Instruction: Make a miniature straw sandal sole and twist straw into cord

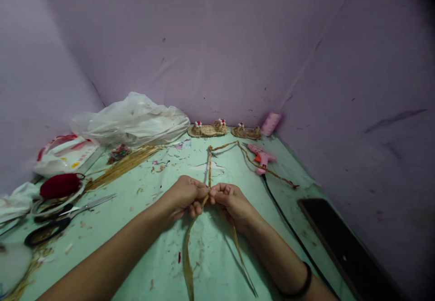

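Near the middle of the table, my left hand (187, 196) and my right hand (231, 201) meet with fingertips pinched on a tan braided straw cord (210, 169). The braid runs up from my fingers to a bend, then off to the right past a pink glue gun (262, 157). Below my hands hang loose flat strands: a wide straw strand (188, 260) under my left hand and a thinner straw strand (238, 246) under my right. Exactly how the strands cross between my fingertips is hidden.
Scissors (73, 215), a dark red bundle (60, 185) and dry straw (118, 167) lie left. Behind are a plastic bag (136, 122), woven slipper-shaped pieces (208, 131) and a pink spool (271, 124). A black cable (288, 226) and dark flat object (340, 242) lie right.
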`<state>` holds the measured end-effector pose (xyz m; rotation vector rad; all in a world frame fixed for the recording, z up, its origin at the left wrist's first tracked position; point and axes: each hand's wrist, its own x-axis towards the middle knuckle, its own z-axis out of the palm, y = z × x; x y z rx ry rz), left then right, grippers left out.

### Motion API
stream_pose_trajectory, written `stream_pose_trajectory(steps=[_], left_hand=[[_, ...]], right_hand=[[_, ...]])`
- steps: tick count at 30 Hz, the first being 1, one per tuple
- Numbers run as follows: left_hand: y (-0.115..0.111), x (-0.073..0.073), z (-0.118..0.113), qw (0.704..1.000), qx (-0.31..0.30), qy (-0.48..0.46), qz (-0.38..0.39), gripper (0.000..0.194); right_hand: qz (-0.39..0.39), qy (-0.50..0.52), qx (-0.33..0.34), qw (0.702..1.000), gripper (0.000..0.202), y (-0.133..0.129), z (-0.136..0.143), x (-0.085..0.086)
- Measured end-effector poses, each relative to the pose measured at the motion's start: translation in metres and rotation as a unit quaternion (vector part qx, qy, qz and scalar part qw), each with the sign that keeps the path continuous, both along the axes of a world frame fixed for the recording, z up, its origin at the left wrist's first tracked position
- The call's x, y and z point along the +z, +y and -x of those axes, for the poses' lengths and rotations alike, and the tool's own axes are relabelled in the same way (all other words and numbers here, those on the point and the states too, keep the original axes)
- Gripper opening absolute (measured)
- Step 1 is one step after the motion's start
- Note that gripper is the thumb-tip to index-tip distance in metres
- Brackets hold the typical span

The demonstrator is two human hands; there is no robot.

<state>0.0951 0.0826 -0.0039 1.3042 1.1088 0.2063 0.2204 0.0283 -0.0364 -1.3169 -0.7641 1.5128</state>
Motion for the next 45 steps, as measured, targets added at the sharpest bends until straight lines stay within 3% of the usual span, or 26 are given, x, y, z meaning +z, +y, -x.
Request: stream_pose_trajectory(steps=[2,4,6,9,11,15,22,26,28,30,34,36,39,41,45], left_hand=[[0.002,-0.009,-0.001,0.998,-0.014,-0.033,0.045,0.017],[0.001,-0.015,-0.002,1.0,-0.005,0.001,0.016,0.017],[0.001,-0.018,-0.003,0.998,0.0,0.047,-0.044,0.016],[0.002,-0.019,-0.004,0.992,-0.013,0.058,-0.109,0.016],[0.003,-0.021,-0.004,0.989,-0.023,0.051,-0.134,0.016],[0.002,-0.028,-0.003,0.986,-0.015,0.062,-0.153,0.016],[-0.001,-0.024,-0.002,0.99,-0.021,0.021,-0.135,0.016],[0.001,-0.021,0.0,0.992,-0.026,0.024,-0.123,0.012],[0.003,-0.02,0.001,0.995,-0.016,0.014,-0.098,0.011],[0.005,-0.018,0.002,0.997,-0.012,0.001,-0.077,0.012],[0.006,-0.013,0.003,0.998,-0.042,-0.021,-0.047,0.012],[0.005,-0.013,0.002,0.997,-0.055,-0.034,-0.044,0.01],[0.006,-0.019,0.003,0.995,-0.071,-0.047,-0.048,0.01],[0.008,-0.023,0.005,0.993,-0.093,-0.051,-0.055,0.01],[0.015,-0.023,0.008,0.982,-0.16,-0.05,-0.086,0.009]], right_hand=[[-0.017,-0.002,0.005,1.0,0.012,0.001,0.0,-0.005],[-0.035,-0.066,0.018,0.997,0.009,0.002,0.0,-0.01],[-0.062,-0.198,0.03,0.978,0.006,0.001,-0.001,-0.011],[-0.106,-0.424,0.032,0.899,0.012,-0.005,-0.002,-0.001],[-0.1,-0.507,0.037,0.855,0.015,-0.009,-0.001,0.011],[-0.056,-0.558,0.057,0.826,0.018,-0.015,0.006,0.026],[-0.106,-0.649,0.076,0.75,0.022,-0.027,0.031,0.015],[-0.105,-0.663,0.102,0.734,0.021,-0.03,0.033,0.02],[-0.093,-0.651,0.104,0.746,0.019,-0.028,0.026,0.025],[-0.074,-0.609,0.085,0.785,0.025,-0.023,0.013,0.029],[-0.052,-0.377,-0.003,0.925,0.022,-0.009,-0.006,0.025],[-0.014,-0.194,0.023,0.981,0.015,-0.005,-0.005,0.021],[0.061,-0.03,0.07,0.995,0.011,-0.002,0.003,0.015],[0.07,-0.048,0.049,0.995,0.014,-0.002,0.005,0.011],[0.016,-0.1,0.029,0.994,0.015,0.001,0.0,0.0]])
